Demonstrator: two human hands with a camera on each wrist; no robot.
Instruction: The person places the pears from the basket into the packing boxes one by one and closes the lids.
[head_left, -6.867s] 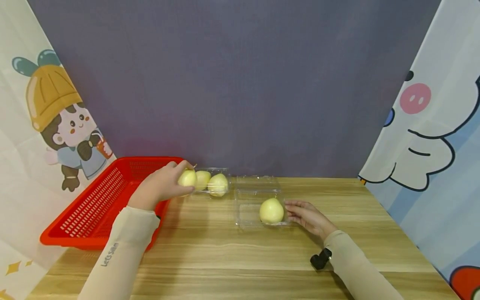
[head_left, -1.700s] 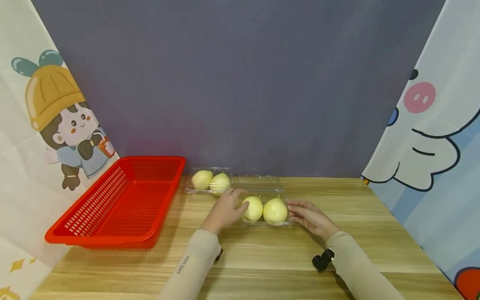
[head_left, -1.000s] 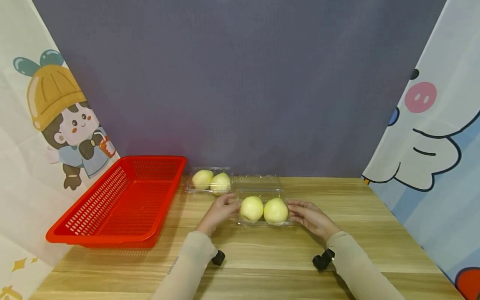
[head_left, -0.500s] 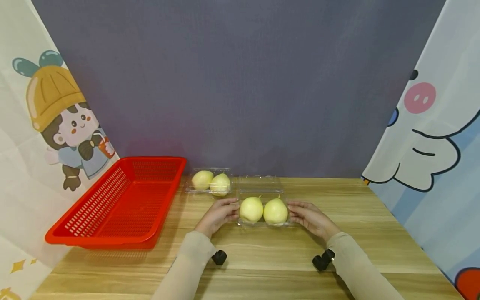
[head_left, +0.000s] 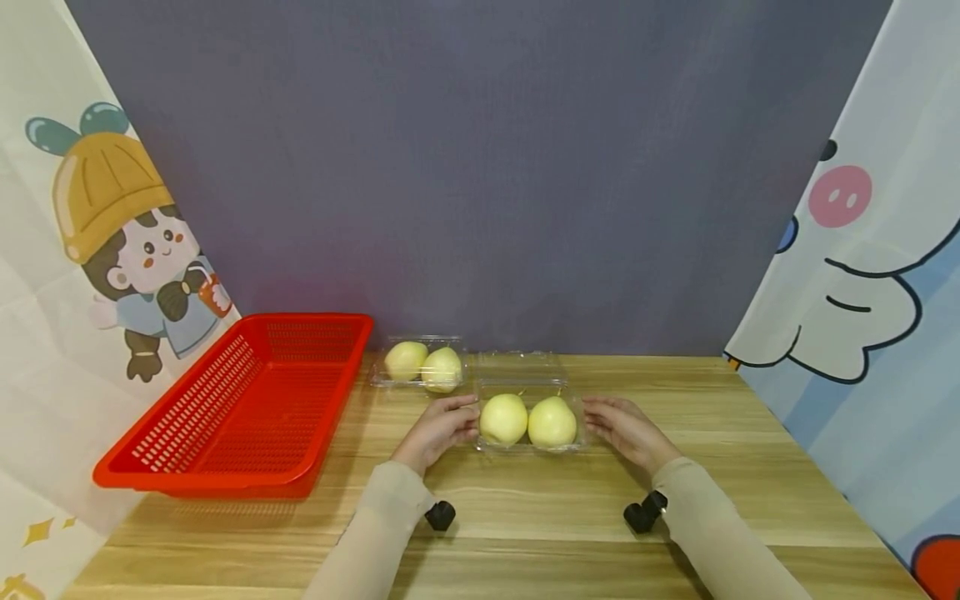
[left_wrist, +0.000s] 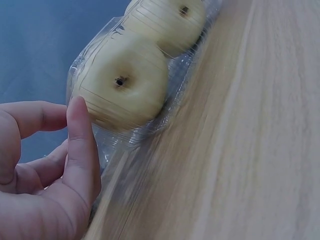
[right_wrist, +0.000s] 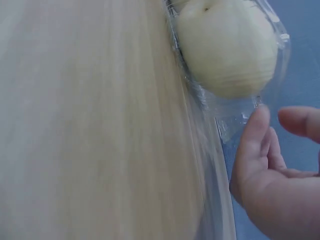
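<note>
Two pale yellow pears (head_left: 503,419) sit side by side in a clear plastic clamshell box (head_left: 528,451), its lid (head_left: 521,365) folded back towards the wall. At the box's left end, my left hand (head_left: 438,431) pinches the edge; in the left wrist view the thumb and a finger (left_wrist: 80,135) come together right at the plastic beside a pear (left_wrist: 125,80). My right hand (head_left: 628,431) is at the opposite end, fingers loosely bent. The right wrist view shows a fingertip (right_wrist: 259,117) close by the box corner below a pear (right_wrist: 227,47), with thumb and finger apart.
A second clear box (head_left: 381,380) holding two more pears (head_left: 441,370) stands behind and left. The red perforated basket (head_left: 202,483) takes up the table's left side. A grey backdrop (head_left: 525,167) rises behind the wooden table (head_left: 525,542).
The left hand brought a pear from the left into the front box beside the other one, released it, and moved to the box's left end. The right hand has just shifted slightly outward.
</note>
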